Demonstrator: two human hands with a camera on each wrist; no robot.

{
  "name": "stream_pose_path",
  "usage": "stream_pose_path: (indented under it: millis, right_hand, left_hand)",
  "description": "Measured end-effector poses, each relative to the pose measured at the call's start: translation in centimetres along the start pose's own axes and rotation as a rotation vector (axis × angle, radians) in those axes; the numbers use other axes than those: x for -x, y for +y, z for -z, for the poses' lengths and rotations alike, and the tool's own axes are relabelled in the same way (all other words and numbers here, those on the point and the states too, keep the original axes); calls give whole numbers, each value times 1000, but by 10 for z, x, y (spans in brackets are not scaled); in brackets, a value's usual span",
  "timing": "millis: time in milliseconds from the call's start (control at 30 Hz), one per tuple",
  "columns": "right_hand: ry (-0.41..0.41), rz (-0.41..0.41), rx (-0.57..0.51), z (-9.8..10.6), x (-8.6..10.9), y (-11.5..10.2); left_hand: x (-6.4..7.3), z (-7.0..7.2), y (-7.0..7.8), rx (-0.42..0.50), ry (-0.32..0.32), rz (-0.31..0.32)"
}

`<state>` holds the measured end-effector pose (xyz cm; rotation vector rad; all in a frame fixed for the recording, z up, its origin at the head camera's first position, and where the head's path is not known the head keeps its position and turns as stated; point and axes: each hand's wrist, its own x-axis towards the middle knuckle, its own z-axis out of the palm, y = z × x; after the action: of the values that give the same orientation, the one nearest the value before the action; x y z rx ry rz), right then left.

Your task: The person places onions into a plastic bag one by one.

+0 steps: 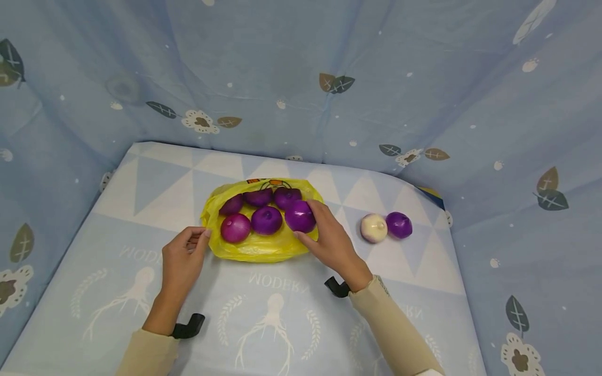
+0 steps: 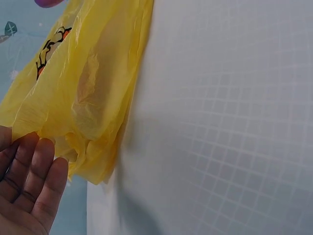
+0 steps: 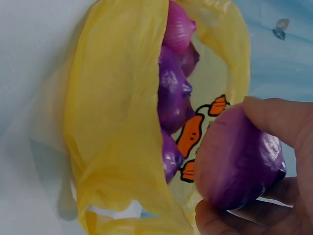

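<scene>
A yellow plastic bag (image 1: pixel 258 254) lies with its mouth open on the table, with several purple onions (image 1: pixel 266 220) inside it. At the bag's left edge, my left hand (image 1: pixel 181 261) pinches the plastic between thumb and fingertips; in the left wrist view the thumb is mostly cut off. My right hand (image 1: pixel 333 241) grips a purple onion (image 3: pixel 237 161) over the right side of the bag's mouth. That onion shows a paler side in the right wrist view. Orange and black printing (image 3: pixel 190 134) marks the bag's inner side.
Right of the bag, a whitish onion (image 1: pixel 373 228) and a purple onion (image 1: pixel 398 225) sit side by side on the patterned tablecloth (image 1: pixel 164 183). Blue printed curtains (image 1: pixel 282 68) enclose the back and sides. A dark blue and yellow item (image 1: pixel 430 197) shows at the table's back right corner.
</scene>
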<state>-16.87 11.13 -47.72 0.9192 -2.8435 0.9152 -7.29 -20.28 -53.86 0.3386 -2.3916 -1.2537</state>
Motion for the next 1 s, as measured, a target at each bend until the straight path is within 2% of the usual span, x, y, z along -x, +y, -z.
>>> stream_pose_path:
  millis: [400,633,1000]
  right_hand:
    - [-119,-56,136,-21,-23,2]
    - [-152,-92,173,-32,-26,6]
    - [-168,-130,200,-38,-26,6]
  left_hand:
    - [0,0,0,-1,-6,12]
    - [0,0,-1,-1,-3,4]
    - [1,0,-1,-1,-9,17]
